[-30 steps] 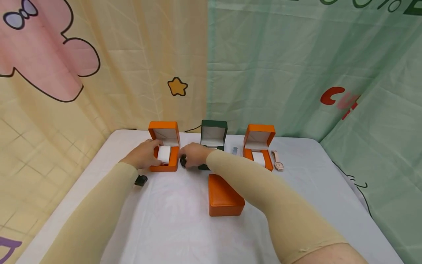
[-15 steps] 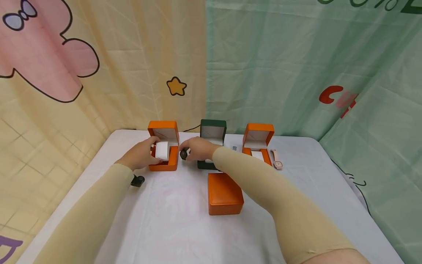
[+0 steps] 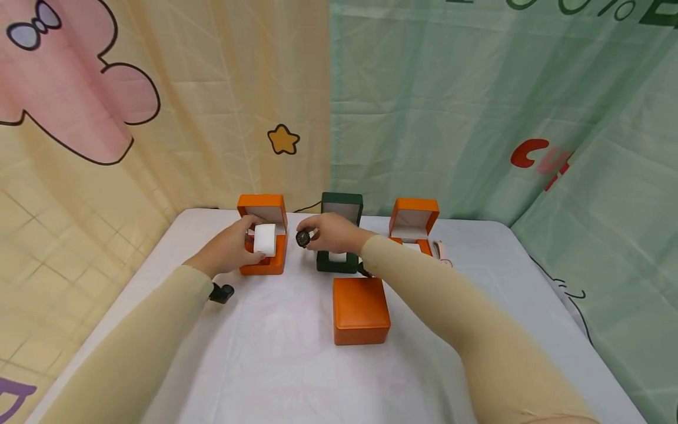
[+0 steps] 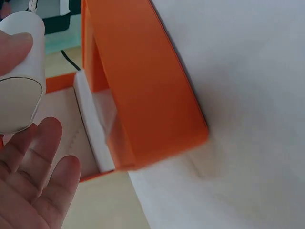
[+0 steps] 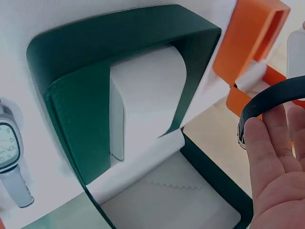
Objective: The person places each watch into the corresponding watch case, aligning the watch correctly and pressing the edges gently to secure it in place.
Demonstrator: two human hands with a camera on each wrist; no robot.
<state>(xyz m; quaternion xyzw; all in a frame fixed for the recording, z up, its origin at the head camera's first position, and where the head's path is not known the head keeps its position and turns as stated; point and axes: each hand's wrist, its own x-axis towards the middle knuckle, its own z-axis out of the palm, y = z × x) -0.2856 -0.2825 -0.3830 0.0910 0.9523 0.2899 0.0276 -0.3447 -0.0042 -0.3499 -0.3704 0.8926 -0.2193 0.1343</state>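
Note:
My left hand point(image 3: 226, 246) pinches a white watch cushion point(image 3: 265, 240) between thumb and fingers, over the open orange watch box point(image 3: 261, 201) at the left. In the left wrist view the cushion point(image 4: 21, 102) has a flat oval end, and the thumb presses its side. A black wristwatch point(image 3: 302, 238) hangs from the fingers of my right hand point(image 3: 336, 231), between that box and the open green watch box point(image 3: 341, 199). The right wrist view shows its dark curved strap point(image 5: 271, 98) against the fingertips; its dial is hidden there. Another white cushion point(image 5: 147, 90) sits inside the green box.
A closed orange box point(image 3: 361, 312) lies in front of the green one. At the right stands another open orange box point(image 3: 417, 204), with a pink-strapped watch point(image 3: 441, 252) beside it. A grey watch point(image 5: 9, 148) lies near the green box. Curtains point(image 3: 424, 118) hang behind the white-covered table point(image 3: 286, 365).
My left hand has lifted the white cushion up out of the left orange box. My right hand has raised the black watch and shifted slightly right, turning its dial into view.

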